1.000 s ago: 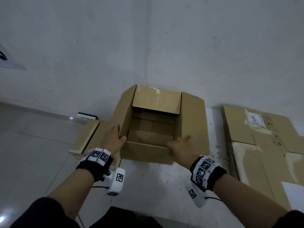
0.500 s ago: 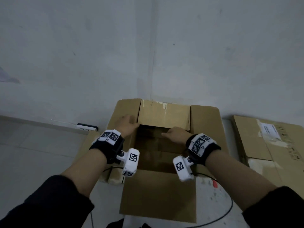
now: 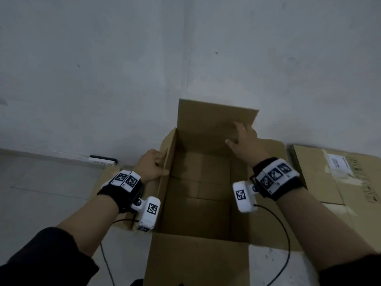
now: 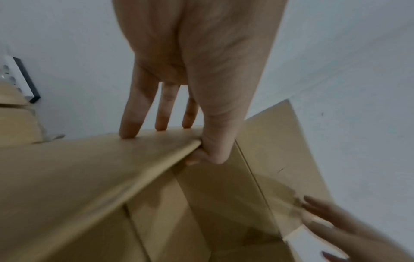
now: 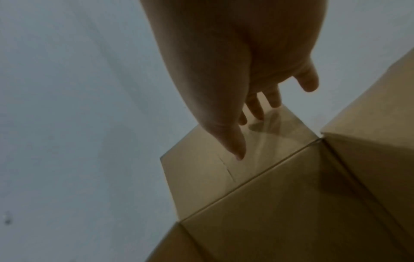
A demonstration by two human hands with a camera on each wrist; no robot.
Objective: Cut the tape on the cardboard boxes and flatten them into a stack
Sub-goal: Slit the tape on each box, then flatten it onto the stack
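Note:
An open brown cardboard box stands on the floor against the wall, empty inside. My left hand grips the box's left flap at its top edge, thumb inside and fingers outside. My right hand lies with straight fingers against the inner face of the far flap, which stands upright in front of the wall. The near flap is folded out toward me. No cutter shows in any view.
Flattened boxes with a white label lie on the floor at the right. More flat cardboard lies left of the box, near a power strip by the wall. A black cable runs from my right wrist.
The far flap was folded inward and now stands upright, with my right hand moved up onto it. My left hand has shifted along the left flap's edge. The view has come closer.

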